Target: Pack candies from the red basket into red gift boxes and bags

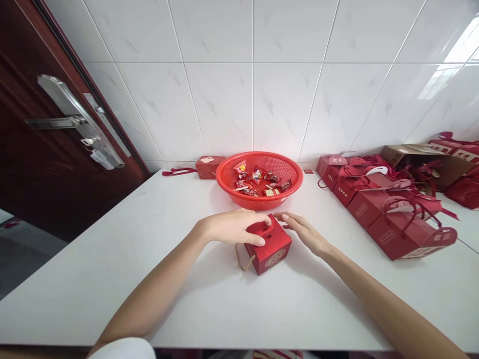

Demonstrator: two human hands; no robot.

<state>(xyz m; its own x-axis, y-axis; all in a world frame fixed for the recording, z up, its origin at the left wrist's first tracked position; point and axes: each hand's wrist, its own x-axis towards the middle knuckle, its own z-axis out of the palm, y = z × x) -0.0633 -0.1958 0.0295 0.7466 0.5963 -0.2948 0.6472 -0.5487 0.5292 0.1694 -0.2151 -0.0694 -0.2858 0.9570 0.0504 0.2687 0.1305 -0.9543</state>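
Note:
A small red gift box (pixel 274 249) sits at an angle on the white table, in front of me. Its lid has two finger holes, a pale round print marks the near side, and a twine cord (pixel 245 262) hangs down at the left. My left hand (pixel 235 227) grips the box from the upper left, thumb and index finger across the top by the holes; its other fingers are partly hidden. At the box's right rear, my right hand (pixel 305 234) is open with fingers stretched out, close to the side; whether it touches, I cannot tell.
Just behind stands a red plastic basket (pixel 260 202) with several wrapped sweets (pixel 257 175). Another red box (pixel 210 168) and a dark red ribbon (pixel 179 171) lie by the tiled wall. Several red handled boxes (pixel 392 232) line the right side. A brown door (pixel 48 164) is at the left.

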